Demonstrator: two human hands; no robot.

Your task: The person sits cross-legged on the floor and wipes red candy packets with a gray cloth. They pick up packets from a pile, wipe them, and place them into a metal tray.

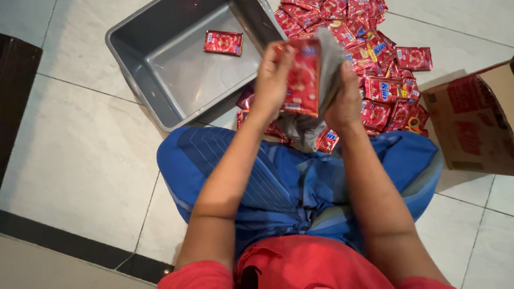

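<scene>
My left hand [272,80] grips a red foil sachet [303,77], holding it upright in front of me. My right hand [345,101] holds a grey cloth [327,69] pressed against the sachet's right side; the cloth hangs down below both hands. A heap of several more red sachets [383,69] lies on the floor just beyond my hands. One single red sachet [223,42] lies flat inside a grey plastic tub [140,69] at the upper left.
An open brown cardboard box [474,123] with red print stands at the right. A dark piece of furniture [16,91] is at the left edge. I sit cross-legged in blue cloth [289,182] on a white tiled floor [80,155].
</scene>
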